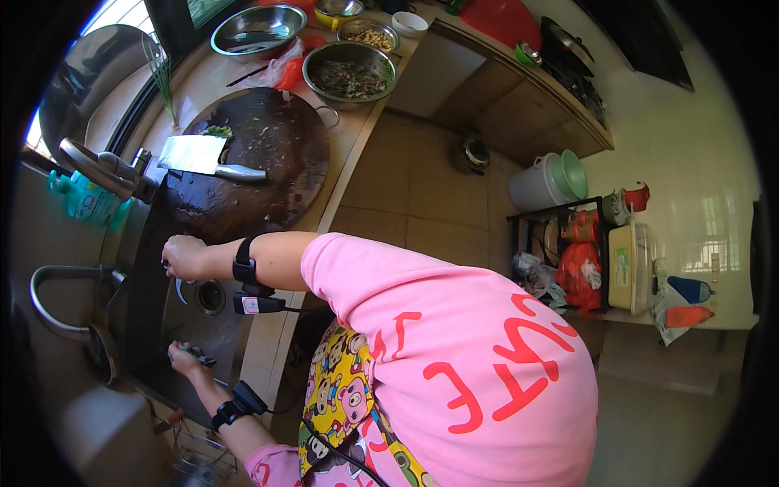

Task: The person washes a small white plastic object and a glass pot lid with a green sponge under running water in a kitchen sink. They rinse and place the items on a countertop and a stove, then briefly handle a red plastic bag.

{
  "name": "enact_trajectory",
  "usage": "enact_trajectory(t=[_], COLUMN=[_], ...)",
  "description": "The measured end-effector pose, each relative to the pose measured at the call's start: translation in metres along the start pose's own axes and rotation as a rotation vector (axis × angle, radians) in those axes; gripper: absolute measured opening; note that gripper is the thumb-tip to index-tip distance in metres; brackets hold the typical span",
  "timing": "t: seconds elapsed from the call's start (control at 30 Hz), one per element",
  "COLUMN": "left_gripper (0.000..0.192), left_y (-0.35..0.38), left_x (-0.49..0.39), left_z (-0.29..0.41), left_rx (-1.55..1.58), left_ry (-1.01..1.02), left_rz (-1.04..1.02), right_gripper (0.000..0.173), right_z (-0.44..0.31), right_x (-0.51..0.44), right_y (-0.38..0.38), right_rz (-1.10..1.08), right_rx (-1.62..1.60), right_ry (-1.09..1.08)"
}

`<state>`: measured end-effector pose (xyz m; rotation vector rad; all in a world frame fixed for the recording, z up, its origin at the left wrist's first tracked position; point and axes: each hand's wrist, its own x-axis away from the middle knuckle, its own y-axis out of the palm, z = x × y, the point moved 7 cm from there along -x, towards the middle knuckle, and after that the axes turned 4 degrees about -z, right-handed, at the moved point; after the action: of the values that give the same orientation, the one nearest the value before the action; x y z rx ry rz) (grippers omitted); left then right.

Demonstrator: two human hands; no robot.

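My right hand (184, 258) is curled above the metal sink (225, 341), near the edge of a round wooden chopping board (292, 176). A thin, curved light-blue tool (181, 292) juts out from under its fingers; the rest of it is hidden by the hand. Lower in the picture, over the sink, my left hand (182, 359) grips a small dark, wet-looking thing (199, 355), too unclear to name. Between the hands shows the sink's drain (210, 297). On the board lies a cleaver (195, 158), its handle towards me, with green scraps (218, 131) beside its blade.
A steel bowl of chopped greens (350, 73) stands beyond the board, near another steel bowl (258, 29). Two curved taps, one a faucet (91, 161), rise by the sink. A soap bottle (88, 198) stands behind it. Wrist straps trail cables. A rack (560, 255) stands behind me.
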<state>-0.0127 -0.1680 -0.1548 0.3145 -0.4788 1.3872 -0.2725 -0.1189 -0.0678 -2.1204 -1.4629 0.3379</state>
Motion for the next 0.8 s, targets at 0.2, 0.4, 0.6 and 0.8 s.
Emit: enact_trajectory(t=[0.2, 0.4, 0.6, 0.8], left_gripper=[0.018, 0.041, 0.019, 0.060], left_y=[-0.011, -0.019, -0.022, -0.040], left_x=[0.010, -0.017, -0.010, 0.013], left_z=[-0.007, -0.035, -0.037, -0.011], left_rx=[0.101, 0.255, 0.385, 0.343], left_ry=[-0.051, -0.095, -0.063, 0.099], left_rz=[0.024, -0.086, -0.261, -0.042], right_gripper=[0.017, 0.025, 0.026, 0.023], right_z=[-0.031, 0.005, 0.043, 0.014], right_x=[0.003, -0.023, -0.023, -0.020], right_y=[-0.001, 0.015, 0.016, 0.024], right_rz=[0.069, 0.008, 0.076, 0.039], right_rx=[0.018, 0.200, -0.161, -0.007], right_ry=[-0.196, -0.120, 0.014, -0.035])
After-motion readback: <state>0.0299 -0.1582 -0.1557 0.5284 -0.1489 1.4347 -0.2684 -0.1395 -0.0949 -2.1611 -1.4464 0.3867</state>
